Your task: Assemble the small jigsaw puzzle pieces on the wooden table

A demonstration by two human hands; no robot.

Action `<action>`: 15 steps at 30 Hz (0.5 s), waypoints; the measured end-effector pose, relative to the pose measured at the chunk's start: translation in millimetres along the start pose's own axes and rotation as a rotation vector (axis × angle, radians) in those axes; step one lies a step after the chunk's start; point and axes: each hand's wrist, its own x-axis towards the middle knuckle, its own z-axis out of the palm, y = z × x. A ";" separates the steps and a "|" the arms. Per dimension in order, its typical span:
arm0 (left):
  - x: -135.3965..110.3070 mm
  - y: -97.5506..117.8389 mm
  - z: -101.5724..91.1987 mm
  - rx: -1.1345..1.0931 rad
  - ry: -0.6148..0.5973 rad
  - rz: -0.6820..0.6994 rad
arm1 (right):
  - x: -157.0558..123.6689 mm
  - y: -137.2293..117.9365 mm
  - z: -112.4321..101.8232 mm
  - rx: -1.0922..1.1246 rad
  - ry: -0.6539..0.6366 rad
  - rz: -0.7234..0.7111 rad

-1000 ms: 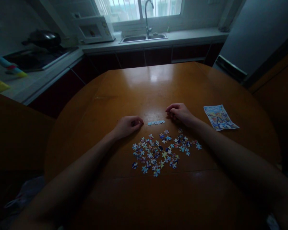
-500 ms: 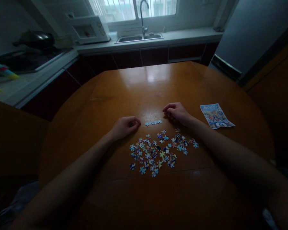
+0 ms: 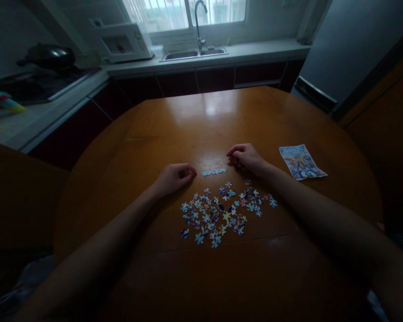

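Note:
My left hand [image 3: 175,179] rests on the wooden table with its fingers curled and thumb and forefinger tips together; nothing shows in it. Just right of those fingertips lies a short joined strip of pale blue jigsaw pieces [image 3: 214,172], apart from both hands. On the strip's other side, slightly farther off, my right hand [image 3: 246,158] lies with its fingers bent inward and closed, no piece visible in them. Nearer to me than the strip spreads a loose heap of many-coloured jigsaw pieces [image 3: 206,218], between my two forearms.
A creased picture sheet [image 3: 302,162] with a blue cartoon print lies right of my right hand. Beyond the round-ended table [image 3: 174,134] are a sink [image 3: 183,54], a microwave [image 3: 122,44] and, on the left, a stove with a dark wok [image 3: 50,56]. A fridge [image 3: 352,53] stands at right.
Both hands and the puzzle pieces keep their places; only the whole view has shifted very slightly.

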 end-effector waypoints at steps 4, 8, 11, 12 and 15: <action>-0.3 3.7 -1.3 0.005 0.002 -0.024 | -0.4 0.2 1.1 0.001 0.006 0.005; 0.0 5.1 -2.1 0.015 0.005 -0.026 | 1.3 1.2 -0.1 0.002 0.002 0.016; 0.8 4.3 -1.7 0.009 0.005 -0.017 | -4.4 -15.0 -4.9 0.001 -0.029 -0.029; 1.1 3.8 -1.5 0.008 0.009 -0.012 | -9.5 -25.1 -7.0 -0.021 -0.050 -0.060; 1.9 2.5 -0.7 0.016 0.017 0.002 | -36.2 -60.8 -12.4 -0.201 -0.150 -0.208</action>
